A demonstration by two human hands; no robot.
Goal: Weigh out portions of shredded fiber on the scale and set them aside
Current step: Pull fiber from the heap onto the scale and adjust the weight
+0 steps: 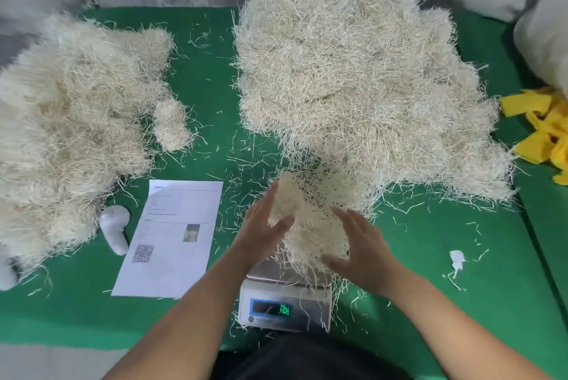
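A small silver scale (pixel 285 303) stands at the near edge of the green table, its green digits lit. On its pan lies a clump of pale shredded fiber (pixel 307 213). My left hand (pixel 264 226) touches the clump's left side with straight fingers. My right hand (pixel 359 244) cups its right side, fingers spread and relaxed. A big heap of the same fiber (pixel 362 78) rises behind the scale. A second wide heap (pixel 70 121) lies at the far left, with a small separate bundle (pixel 170 124) at its right edge.
A printed sheet with a QR code (pixel 172 238) lies left of the scale, beside a white handheld device (pixel 115 229). Yellow fabric pieces (pixel 544 133) and a grey sack (pixel 541 26) sit at the right. Loose strands litter the green mat (pixel 430 287).
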